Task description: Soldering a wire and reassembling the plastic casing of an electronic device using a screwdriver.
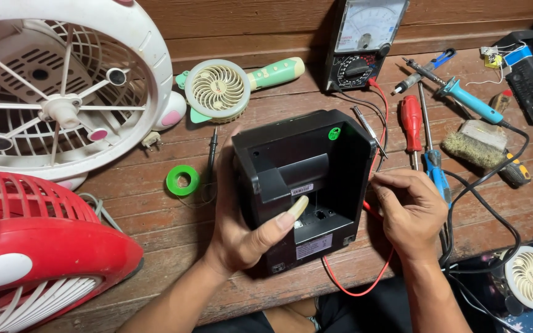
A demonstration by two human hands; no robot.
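Hands frame a black plastic housing (303, 179), a boxy open-topped device shell, that stands near the front edge of the wooden workbench (155, 209), its long axis running from the person out toward the analog multimeter (365, 43) at the back. The left hand (242, 228) wraps the housing's left wall from outside, palm against the plastic, with the thumb hooked over the rim and pointing into the open cavity; it is closed around the shell in a steadying hold. The right hand (408, 213) lies just beside the right wall, fingers curled with their tips toward the housing's side, next to the red test lead (365, 287); whether it pinches a probe or only rests there cannot be told, as the fingers hide it. So the housing sits directly between the two hands, the left one gripping it, the right one at its flank. A green tape roll (182, 180) lies to the left of the housing, a red screwdriver (411, 123) and blue soldering iron (470, 102) to the right, and a white fan (50, 92) and red fan (38, 246) fill the left side.
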